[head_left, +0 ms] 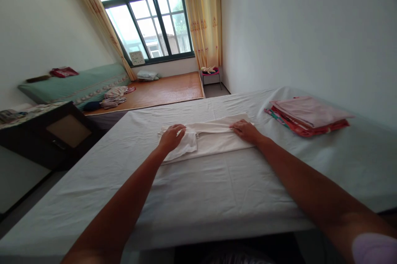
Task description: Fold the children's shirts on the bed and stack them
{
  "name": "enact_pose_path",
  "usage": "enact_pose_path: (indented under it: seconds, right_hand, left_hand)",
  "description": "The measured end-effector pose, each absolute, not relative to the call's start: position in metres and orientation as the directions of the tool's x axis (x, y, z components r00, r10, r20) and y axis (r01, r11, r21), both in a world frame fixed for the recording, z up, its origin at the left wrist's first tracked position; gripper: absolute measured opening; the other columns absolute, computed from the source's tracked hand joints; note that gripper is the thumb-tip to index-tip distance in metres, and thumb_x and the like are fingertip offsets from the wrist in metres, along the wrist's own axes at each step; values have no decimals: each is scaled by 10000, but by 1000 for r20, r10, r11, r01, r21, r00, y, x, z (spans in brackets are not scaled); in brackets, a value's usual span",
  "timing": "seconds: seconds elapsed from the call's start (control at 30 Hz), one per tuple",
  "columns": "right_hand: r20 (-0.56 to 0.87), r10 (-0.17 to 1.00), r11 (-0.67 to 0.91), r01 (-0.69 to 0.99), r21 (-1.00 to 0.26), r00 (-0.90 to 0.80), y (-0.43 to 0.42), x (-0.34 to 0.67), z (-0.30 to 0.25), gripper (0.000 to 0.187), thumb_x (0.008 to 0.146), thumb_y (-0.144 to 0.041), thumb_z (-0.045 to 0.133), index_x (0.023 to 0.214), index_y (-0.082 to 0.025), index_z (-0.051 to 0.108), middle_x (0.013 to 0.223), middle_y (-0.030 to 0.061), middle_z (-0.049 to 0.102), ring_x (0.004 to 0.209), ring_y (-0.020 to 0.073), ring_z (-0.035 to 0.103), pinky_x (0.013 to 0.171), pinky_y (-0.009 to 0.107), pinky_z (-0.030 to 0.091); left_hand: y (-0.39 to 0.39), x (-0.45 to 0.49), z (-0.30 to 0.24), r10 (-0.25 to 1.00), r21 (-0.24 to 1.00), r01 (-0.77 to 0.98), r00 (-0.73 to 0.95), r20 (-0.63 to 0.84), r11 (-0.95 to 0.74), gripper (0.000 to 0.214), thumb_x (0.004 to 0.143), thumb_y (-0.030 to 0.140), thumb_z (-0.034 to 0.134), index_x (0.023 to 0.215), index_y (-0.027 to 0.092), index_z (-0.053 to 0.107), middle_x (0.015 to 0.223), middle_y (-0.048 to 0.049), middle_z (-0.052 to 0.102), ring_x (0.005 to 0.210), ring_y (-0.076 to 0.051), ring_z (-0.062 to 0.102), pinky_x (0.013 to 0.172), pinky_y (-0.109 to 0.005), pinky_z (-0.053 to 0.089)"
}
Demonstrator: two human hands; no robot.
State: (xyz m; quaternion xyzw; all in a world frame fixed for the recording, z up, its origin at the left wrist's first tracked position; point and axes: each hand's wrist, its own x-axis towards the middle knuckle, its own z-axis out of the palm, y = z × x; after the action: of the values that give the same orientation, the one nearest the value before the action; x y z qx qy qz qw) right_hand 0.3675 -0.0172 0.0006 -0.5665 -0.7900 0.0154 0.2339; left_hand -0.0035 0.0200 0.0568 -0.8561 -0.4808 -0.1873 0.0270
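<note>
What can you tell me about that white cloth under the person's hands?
The white cloth looks like thin, soft fabric, folded into a long flat band lying across the sheet-covered bed. Its far edge is doubled over. The left hand grips its bunched left end; the right hand presses flat near its right end.

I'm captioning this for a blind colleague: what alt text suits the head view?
Two bare hands rest on a partly folded white cloth on a white-sheeted bed: the left hand grips its bunched left end, the right hand lies flat on its right end. Folded pink and red fabrics are stacked to the right.
</note>
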Motion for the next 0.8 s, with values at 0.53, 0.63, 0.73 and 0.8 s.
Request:
enact_pose_path:
  seconds: [0.53,0.63,0.73,0.8]
  right_hand:
    - [299,952,145,953,-266,-61,25,330,32,285,938,-264,459,1121,-240,677,1175,44,678,1030,192,627,892,271,450]
    - [202,969,170,977,-130,-142,52,301,41,303,941,-275,447,1147,-257,668,1247,47,636,1045,196,621,882,281,458]
    - [102,980,176,983,-48,-171,69,282,42,271,913,-348,497,1072,-260,697,1176,58,662,987,211,639,818,288,474]
    - [92,980,181,983,-35,-177,77,277,41,245,897,-353,512,1003,-263,713,1109,57,682,967,217,643,801,292,473]
  left_hand:
    - [39,-30,6,793,57,807,562,234,-588,449,968,490,306,1376,393,468,1444,20,475,1354,-256,381,1106,-449,301]
    - [36,-31,7,793,53,803,572,209,-594,457,969,510,290,1373,404,476,1459,22,461,1365,-260,368,1115,-462,280]
    - [35,-33,10,798,58,805,572,191,-591,460,968,517,292,1369,403,486,1463,16,459,1367,-256,367,1115,-462,278]
    - [34,-33,10,797,63,803,573,191,-593,455,968,515,298,1365,404,491,1463,17,459,1370,-253,363,1117,-461,274]
